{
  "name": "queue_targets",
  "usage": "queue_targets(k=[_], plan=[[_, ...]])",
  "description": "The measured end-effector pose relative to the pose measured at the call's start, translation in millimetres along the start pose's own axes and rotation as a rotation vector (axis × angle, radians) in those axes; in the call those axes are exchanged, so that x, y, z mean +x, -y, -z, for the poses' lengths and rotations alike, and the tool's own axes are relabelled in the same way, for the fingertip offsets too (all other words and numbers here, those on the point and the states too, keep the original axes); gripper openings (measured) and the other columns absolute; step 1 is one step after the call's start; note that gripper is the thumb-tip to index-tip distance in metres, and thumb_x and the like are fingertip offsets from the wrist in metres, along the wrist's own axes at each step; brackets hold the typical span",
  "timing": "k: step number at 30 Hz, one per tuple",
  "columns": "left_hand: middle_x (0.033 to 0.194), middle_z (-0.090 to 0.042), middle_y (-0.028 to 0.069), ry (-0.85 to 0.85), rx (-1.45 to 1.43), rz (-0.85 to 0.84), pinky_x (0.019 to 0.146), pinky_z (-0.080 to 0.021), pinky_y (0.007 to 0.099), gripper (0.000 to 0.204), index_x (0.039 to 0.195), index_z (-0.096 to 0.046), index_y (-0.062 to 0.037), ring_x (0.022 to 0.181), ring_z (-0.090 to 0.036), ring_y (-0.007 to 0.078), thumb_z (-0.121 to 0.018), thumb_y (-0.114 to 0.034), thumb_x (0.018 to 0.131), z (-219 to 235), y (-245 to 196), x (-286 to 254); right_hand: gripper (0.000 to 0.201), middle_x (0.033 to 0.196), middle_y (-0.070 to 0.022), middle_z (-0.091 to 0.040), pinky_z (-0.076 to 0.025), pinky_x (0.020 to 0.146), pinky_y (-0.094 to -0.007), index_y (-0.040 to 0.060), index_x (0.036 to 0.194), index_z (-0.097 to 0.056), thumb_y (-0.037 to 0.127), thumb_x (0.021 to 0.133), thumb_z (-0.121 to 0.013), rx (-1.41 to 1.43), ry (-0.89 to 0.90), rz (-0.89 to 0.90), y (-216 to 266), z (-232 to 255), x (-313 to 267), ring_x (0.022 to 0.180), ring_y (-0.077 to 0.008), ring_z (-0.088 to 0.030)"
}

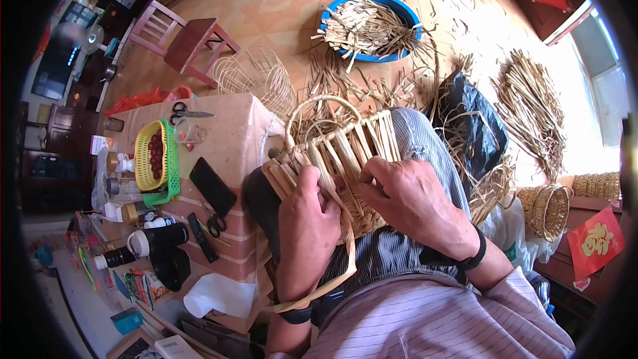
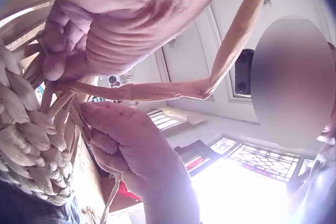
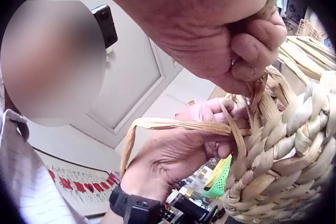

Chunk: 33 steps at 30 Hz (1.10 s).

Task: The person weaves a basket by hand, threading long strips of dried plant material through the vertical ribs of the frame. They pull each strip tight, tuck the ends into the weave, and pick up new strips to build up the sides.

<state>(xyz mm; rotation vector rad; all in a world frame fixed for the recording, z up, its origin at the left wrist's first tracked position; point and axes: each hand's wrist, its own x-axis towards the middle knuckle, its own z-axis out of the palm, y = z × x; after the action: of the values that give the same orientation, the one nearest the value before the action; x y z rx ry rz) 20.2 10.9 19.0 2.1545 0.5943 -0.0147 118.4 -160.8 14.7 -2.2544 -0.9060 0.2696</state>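
Observation:
A half-woven straw basket (image 1: 369, 223) with a looped handle (image 1: 323, 98) rests on the person's lap, flat upright strips (image 1: 342, 149) standing along its side. At its left part the left hand (image 1: 307, 226) grips the rim, thumb on top. From beside that thumb a long straw strand (image 1: 350, 252) hangs down over the left forearm; the left wrist view shows the strand (image 2: 157, 91) bent sharply. The right hand (image 1: 419, 199) has curled fingers and pinches a straw strip at the rim. Thick braided rows of the basket (image 3: 283, 155) fill the right wrist view's lower right.
On the left, a covered table (image 1: 226, 116) bears scissors (image 1: 186, 114), a black phone (image 1: 212, 185) and a yellow basket (image 1: 144, 156) of red fruit. A blue basin (image 1: 399, 6) of straw sits on the floor ahead. Straw bundles (image 1: 531, 106) and a black bag (image 1: 473, 123) lie right.

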Motion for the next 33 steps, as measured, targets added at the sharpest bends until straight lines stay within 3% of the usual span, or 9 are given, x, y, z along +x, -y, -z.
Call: queue_targets(k=[3, 11, 13, 18, 27, 33], plan=[[0.093, -0.076, 0.0255, 0.018, -0.028, 0.022, 0.081, -0.057, 0.0579, 0.025, 0.115, -0.056, -0.0025, 0.095, -0.076, 0.0508, -0.075, -0.004, 0.099, 1.2, 0.4, 0.8, 0.023, 0.069, -0.0201, -0.069, -0.056, 0.061, -0.0533, 0.0043, 0.095, -0.07, 0.024, 0.101, -0.08, 0.019, -0.068, 0.011, 5.0, -2.5, 2.3, 0.068, -0.044, -0.073], [0.096, -0.074, 0.0276, -0.022, 0.08, -0.073, 0.079, -0.055, 0.061, 0.027, 0.121, -0.056, -0.0053, 0.095, -0.074, 0.0525, -0.073, -0.007, 0.1, -0.6, -4.9, -2.0, 0.013, 0.078, -0.02, -0.074, -0.058, 0.065, -0.0531, 0.0063, 0.101, -0.073, 0.018, 0.101, -0.078, 0.059, -0.02, 0.046, -0.3, -15.2, 8.6, 0.073, -0.0453, -0.075], [0.089, -0.075, 0.023, -0.066, 0.063, -0.094, 0.072, -0.058, 0.0516, 0.024, 0.117, -0.061, -0.0029, 0.087, -0.078, 0.0461, -0.075, -0.005, 0.098, -2.5, 0.3, -2.9, 0.01, 0.078, -0.0182, -0.074, -0.058, 0.065, -0.0537, 0.0076, 0.103, -0.073, 0.017, 0.101, -0.077, 0.001, -0.044, 0.077, -4.1, -19.3, 4.9, 0.072, -0.0446, -0.074], [0.1, -0.075, 0.0252, -0.163, 0.018, -0.296, 0.083, -0.06, 0.0508, 0.02, 0.108, -0.067, 0.0007, 0.098, -0.076, 0.0487, -0.08, -0.001, 0.093, -7.2, 12.2, -2.1, 0.014, 0.079, -0.0203, -0.073, -0.056, 0.063, -0.0541, 0.0053, 0.102, -0.063, 0.013, 0.104, -0.074, -0.039, -0.057, 0.148, 1.1, -14.8, 1.3, 0.071, -0.0435, -0.074], [0.1, -0.073, 0.0284, -0.027, -0.029, -0.2, 0.084, -0.057, 0.0538, 0.015, 0.108, -0.065, 0.0027, 0.102, -0.072, 0.0526, -0.074, 0.001, 0.097, -1.0, 9.3, -5.6, 0.019, 0.082, -0.0189, -0.071, -0.054, 0.062, -0.0522, 0.0041, 0.101, -0.055, 0.011, 0.104, -0.072, -0.064, -0.087, 0.177, 6.1, -18.6, 0.2, 0.073, -0.0427, -0.074], [0.093, -0.069, 0.0315, 0.073, 0.005, -0.349, 0.082, -0.055, 0.059, 0.014, 0.107, -0.057, 0.0038, 0.097, -0.072, 0.0527, -0.065, 0.007, 0.096, 10.7, 9.8, -6.8, 0.018, 0.08, -0.0173, -0.067, -0.054, 0.062, -0.0513, 0.0049, 0.097, -0.053, 0.01, 0.104, -0.069, -0.106, -0.052, 0.198, 13.2, -10.9, -5.9, 0.074, -0.0414, -0.074]])
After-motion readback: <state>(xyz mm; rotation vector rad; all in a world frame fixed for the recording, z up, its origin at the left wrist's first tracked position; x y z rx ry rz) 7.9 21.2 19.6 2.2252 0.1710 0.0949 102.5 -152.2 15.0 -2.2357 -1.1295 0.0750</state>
